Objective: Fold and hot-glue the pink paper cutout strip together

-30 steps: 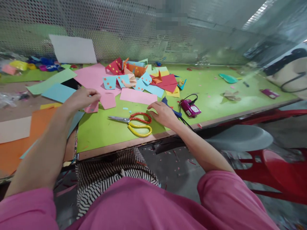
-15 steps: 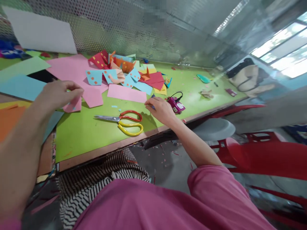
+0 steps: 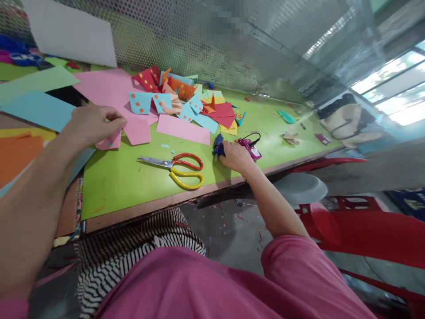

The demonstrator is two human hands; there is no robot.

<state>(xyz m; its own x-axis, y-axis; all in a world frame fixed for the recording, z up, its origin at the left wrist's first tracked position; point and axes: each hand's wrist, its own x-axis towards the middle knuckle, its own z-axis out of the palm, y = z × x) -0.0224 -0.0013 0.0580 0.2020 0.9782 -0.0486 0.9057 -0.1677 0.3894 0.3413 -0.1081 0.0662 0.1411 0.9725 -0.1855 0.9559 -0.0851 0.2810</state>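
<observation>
My left hand [image 3: 96, 125] is closed in a pinch on a folded pink paper piece [image 3: 114, 141], which hangs bow-like beside another pink flap [image 3: 138, 131]; the fingers hide part of it. Farther right, my right hand [image 3: 237, 155] is wrapped round the back end of a small dark blue glue gun [image 3: 218, 145], its nozzle pointing down at the table. Between the hands lies a pair of scissors [image 3: 172, 164] with one red and one yellow handle, blades toward the left.
Dotted folded papers [image 3: 181, 91] and a pink strip [image 3: 183, 128] lie on the green tabletop [image 3: 119, 186]. Coloured sheets [image 3: 36, 110] spread out at left. A purple device with a black cord [image 3: 252, 149] sits beside my right hand. A grey stool [image 3: 300, 186] and red chairs [image 3: 375, 226] stand at right.
My right hand has shifted right and slightly down, with more of the blue glue gun showing now. My left hand keeps its pinch on the pink paper. The view has shifted slightly.
</observation>
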